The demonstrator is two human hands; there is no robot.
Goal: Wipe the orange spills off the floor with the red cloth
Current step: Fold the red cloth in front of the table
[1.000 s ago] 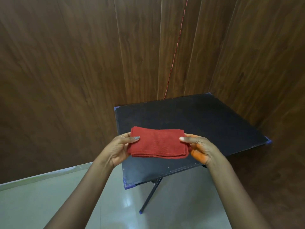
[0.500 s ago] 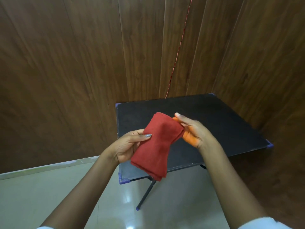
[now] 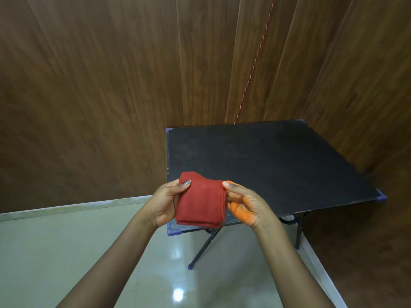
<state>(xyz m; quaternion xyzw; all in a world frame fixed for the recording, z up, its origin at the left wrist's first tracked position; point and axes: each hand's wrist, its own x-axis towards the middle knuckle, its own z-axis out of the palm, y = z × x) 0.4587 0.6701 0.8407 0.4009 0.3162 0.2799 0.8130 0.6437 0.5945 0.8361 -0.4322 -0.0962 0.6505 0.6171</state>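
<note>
Red cloth (image 3: 201,203) folded into pad, held in air over near corner of black counter (image 3: 278,165). Left hand (image 3: 165,202) and right hand (image 3: 243,202) both pinched on its top edge. I see no orange spills on floor (image 3: 66,252); orange stain on right palm. Advice: keep fold compact, clean face down, look lower before crouching.

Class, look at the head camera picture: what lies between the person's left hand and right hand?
In the head view, the folded red cloth lies between the left hand and the orange-stained right hand; both pinch its sides.
</note>
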